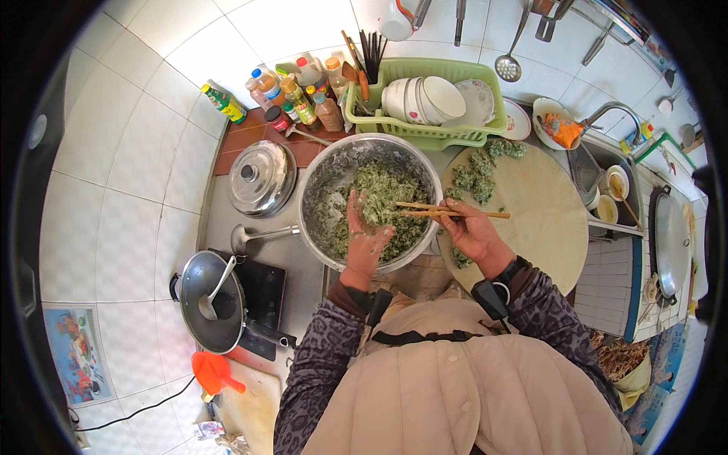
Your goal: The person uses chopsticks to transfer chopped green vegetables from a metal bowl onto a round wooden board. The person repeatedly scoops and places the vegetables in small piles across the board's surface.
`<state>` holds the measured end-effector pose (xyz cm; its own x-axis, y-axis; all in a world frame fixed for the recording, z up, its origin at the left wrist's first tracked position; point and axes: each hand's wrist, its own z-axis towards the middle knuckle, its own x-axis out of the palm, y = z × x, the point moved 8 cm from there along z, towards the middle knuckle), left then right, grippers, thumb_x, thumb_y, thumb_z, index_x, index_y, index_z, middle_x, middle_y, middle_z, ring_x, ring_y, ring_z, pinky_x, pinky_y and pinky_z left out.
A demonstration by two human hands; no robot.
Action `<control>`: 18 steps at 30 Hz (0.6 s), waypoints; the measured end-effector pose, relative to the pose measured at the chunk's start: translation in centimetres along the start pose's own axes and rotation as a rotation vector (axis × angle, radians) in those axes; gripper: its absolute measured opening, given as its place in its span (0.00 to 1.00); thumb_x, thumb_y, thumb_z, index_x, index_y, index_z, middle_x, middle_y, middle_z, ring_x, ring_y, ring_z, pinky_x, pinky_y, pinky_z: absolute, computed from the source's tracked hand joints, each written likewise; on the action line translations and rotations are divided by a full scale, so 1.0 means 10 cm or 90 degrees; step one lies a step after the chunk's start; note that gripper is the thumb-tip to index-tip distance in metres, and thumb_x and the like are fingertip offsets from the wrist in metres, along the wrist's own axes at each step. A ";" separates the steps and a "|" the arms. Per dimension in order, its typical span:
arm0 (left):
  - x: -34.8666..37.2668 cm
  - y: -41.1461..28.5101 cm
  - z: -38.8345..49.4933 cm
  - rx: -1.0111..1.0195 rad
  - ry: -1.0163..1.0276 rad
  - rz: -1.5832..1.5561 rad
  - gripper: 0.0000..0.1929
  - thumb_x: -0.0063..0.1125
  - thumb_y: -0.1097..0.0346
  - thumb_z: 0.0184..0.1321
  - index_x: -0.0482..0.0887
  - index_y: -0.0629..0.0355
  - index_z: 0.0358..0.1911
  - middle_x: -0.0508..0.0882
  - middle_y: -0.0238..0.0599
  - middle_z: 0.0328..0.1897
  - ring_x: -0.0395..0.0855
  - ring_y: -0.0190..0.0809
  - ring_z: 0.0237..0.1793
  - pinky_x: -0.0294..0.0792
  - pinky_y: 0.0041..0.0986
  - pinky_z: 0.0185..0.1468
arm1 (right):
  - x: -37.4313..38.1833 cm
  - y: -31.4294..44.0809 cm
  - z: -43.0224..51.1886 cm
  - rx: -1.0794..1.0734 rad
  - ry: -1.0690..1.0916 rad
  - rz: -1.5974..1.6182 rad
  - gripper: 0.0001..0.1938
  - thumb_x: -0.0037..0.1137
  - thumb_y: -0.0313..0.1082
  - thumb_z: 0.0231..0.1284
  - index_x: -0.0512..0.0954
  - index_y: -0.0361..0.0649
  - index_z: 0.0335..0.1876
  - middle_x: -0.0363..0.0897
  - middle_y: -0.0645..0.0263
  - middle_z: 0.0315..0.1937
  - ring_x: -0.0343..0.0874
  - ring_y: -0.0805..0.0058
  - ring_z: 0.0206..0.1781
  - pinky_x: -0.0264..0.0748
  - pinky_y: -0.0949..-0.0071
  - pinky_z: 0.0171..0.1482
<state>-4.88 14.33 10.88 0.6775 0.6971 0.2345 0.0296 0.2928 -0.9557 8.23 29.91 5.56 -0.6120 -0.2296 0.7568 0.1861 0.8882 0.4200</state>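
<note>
A large stainless-steel bowl [369, 141] in front of me holds chopped greens [392, 181] coated with what looks like flour. My left hand [365, 239] is inside the bowl, thumb and fingers cupped around a loose clump of the greens [376, 207]; flecks stick to the skin. My right hand [472, 230] grips a pair of wooden chopsticks [480, 215] over the bowl's right rim, their tips reaching to the clump. Right of the bowl, a round pale board or mat [534, 222] carries mounds of the same greens [478, 177] along its left and far edge.
Left of the bowl are a steel lid [263, 177], a ladle [264, 232] and a wok [196, 304] on a black cooktop [270, 301]. Behind stand several bottles [301, 99] and a green dish rack [426, 67] with bowls. A sink [628, 165] lies at far right, an orange-red funnel [213, 372] at lower left.
</note>
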 end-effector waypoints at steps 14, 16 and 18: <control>-0.52 0.81 -0.17 -0.304 -0.285 -0.351 0.31 0.58 0.75 0.55 0.57 0.56 0.62 0.77 0.41 0.41 0.76 0.39 0.40 0.71 0.34 0.45 | 0.07 -0.17 -0.19 -0.123 0.020 -0.158 0.13 0.52 0.34 0.64 0.74 0.30 0.45 0.77 0.58 0.42 0.79 0.69 0.44 0.79 0.78 0.46; -0.65 0.80 -0.12 -0.286 -0.305 -0.365 0.28 0.58 0.75 0.55 0.61 0.55 0.59 0.78 0.39 0.40 0.76 0.38 0.39 0.71 0.32 0.43 | 0.07 -0.01 -0.25 -0.172 -0.009 -0.189 0.13 0.54 0.35 0.63 0.75 0.30 0.44 0.77 0.58 0.42 0.79 0.69 0.44 0.79 0.78 0.46; -0.79 0.76 -0.11 -0.280 -0.326 -0.252 0.28 0.59 0.74 0.55 0.62 0.56 0.59 0.78 0.38 0.40 0.76 0.38 0.40 0.71 0.32 0.43 | 0.11 0.12 -0.28 -0.200 -0.005 -0.205 0.13 0.55 0.36 0.62 0.75 0.31 0.43 0.77 0.58 0.42 0.79 0.70 0.44 0.79 0.78 0.46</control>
<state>-9.24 10.32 1.57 0.1361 0.8415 0.5229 0.5592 0.3704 -0.7417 9.93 29.61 8.23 -0.6824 -0.4707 0.5592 0.2083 0.6081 0.7660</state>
